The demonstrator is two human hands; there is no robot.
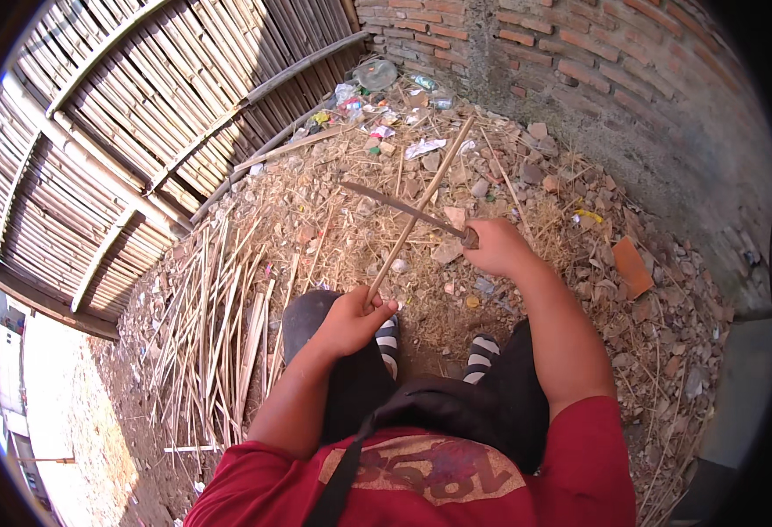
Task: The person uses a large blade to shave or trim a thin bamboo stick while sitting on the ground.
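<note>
My left hand (351, 321), low at the centre and close to my knee, is closed round the near end of a long bamboo strip (446, 169). The strip slants up and away to the right. In my right hand (498, 247) is the handle of a long knife (386, 200) with a dark, rusty-looking blade. The blade points left and crosses the strip around its middle; whether they touch I cannot tell. A pile of thin split bamboo strips (215, 329) lies on the ground to my left.
A bamboo slat wall (175, 83) runs along the left, and a brick wall (579, 53) closes off the back and right. Rubble, straw and litter (386, 119) cover the ground. An orange tile piece (632, 267) lies at right. My striped footwear (481, 356) shows below.
</note>
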